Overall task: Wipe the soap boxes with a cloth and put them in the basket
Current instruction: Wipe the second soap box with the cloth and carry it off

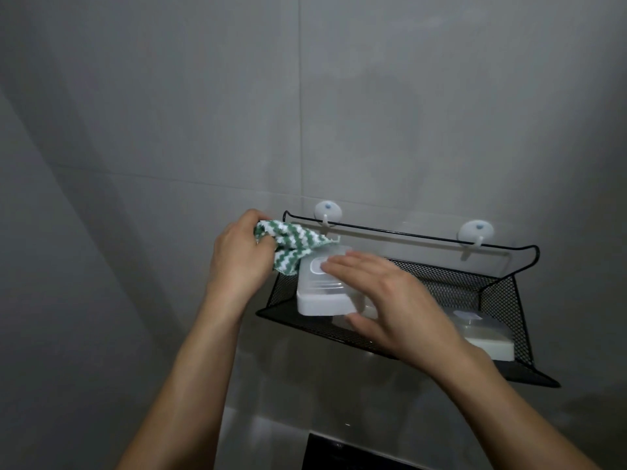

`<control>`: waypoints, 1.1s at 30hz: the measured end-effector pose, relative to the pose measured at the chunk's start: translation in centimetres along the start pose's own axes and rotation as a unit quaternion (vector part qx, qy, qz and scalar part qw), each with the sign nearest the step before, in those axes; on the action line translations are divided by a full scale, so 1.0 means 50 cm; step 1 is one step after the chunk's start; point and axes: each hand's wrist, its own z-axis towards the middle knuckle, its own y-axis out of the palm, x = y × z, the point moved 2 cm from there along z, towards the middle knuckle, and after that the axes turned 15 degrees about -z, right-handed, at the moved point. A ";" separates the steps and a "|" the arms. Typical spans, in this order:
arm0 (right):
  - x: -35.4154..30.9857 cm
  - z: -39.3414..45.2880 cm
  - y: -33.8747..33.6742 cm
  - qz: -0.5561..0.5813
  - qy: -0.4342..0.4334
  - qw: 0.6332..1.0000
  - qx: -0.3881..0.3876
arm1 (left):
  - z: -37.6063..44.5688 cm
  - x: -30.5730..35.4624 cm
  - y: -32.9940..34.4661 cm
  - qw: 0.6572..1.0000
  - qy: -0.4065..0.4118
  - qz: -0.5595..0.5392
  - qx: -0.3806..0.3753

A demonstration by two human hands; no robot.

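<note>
Up on the grey tiled wall (169,130), a black wire-mesh basket (502,293) hangs from two white suction hooks (327,213), its top rail caught on both of them. The left hand (237,256) sits just beside the basket's left end, fingers curled in a closed grip round a green-and-white zigzag cloth (288,244); the bunched cloth trails from the fist and touches the far left corner of a white soap box (320,290). That soap box (white base, cloudy see-through lid with a raised oval panel) lies at the left end of the basket, its near edge jutting over the basket's front rim. The right hand (397,300) reaches across from the right, its fingers straight and laid flat on the lid, thumb spread below along the box's near right corner; the grip is open, pressing rather than clasping. A second soap box (488,337) of the same make rests in the right half of the basket, partly hidden behind the right hand and wrist. Whether the two boxes touch cannot be told, since the hand covers the gap. No brand, label or readable writing shows on either box, the cloth or the basket. Below the basket, a pale glossy ledge (271,418) and the corner of a dark panel (339,452) show between the forearms.
</note>
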 end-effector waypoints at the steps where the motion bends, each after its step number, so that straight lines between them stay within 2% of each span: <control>1: 0.011 -0.008 -0.006 -0.001 0.005 1.000 0.015 | 0.000 0.004 0.005 1.000 -0.014 -0.015 -0.005; 4: 0.037 -0.027 -0.020 -0.005 0.020 0.997 0.070 | 0.000 0.021 0.040 0.981 -0.113 -0.153 -0.038; 7: 0.053 -0.038 -0.023 -0.006 0.036 0.993 0.108 | -0.022 0.048 0.097 0.911 -0.229 -0.321 -0.116; 10: 0.067 -0.046 -0.024 -0.026 0.062 0.990 0.121 | -0.042 0.059 0.150 0.877 -0.243 -0.380 -0.169; 14: 0.076 -0.057 -0.020 -0.039 0.082 0.989 0.116 | -0.054 0.069 0.198 0.834 -0.254 -0.464 -0.155; 17: 0.089 -0.065 -0.019 0.031 0.122 0.986 0.108 | -0.055 0.063 0.213 0.824 -0.258 -0.485 -0.138; 19: 0.106 -0.068 -0.025 0.161 0.234 0.950 0.130 | -0.050 0.058 0.211 0.825 -0.253 -0.490 -0.128; 20: 0.116 -0.066 -0.028 0.251 0.306 0.907 0.142 | -0.047 0.057 0.209 0.828 -0.245 -0.489 -0.128; 21: 0.125 -0.060 -0.030 0.356 0.366 0.849 0.135 | -0.045 0.056 0.207 0.831 -0.235 -0.486 -0.133; 23: 0.137 -0.038 -0.026 0.541 0.422 0.725 0.067 | -0.046 0.060 0.205 0.842 -0.214 -0.471 -0.154; 24: 0.140 -0.027 -0.026 0.586 0.430 0.686 0.037 | -0.049 0.063 0.205 0.846 -0.205 -0.463 -0.167; 26: 0.148 -0.016 -0.023 0.608 0.441 0.661 0.017 | -0.053 0.062 0.207 0.854 -0.193 -0.445 -0.190; 30: 0.168 -0.019 -0.025 0.607 0.446 0.657 0.023 | -0.039 0.058 0.187 0.889 -0.183 -0.362 -0.213; 33: 0.174 -0.018 -0.023 0.612 0.434 0.661 -0.001 | -0.022 0.057 0.173 0.932 -0.084 -0.289 -0.201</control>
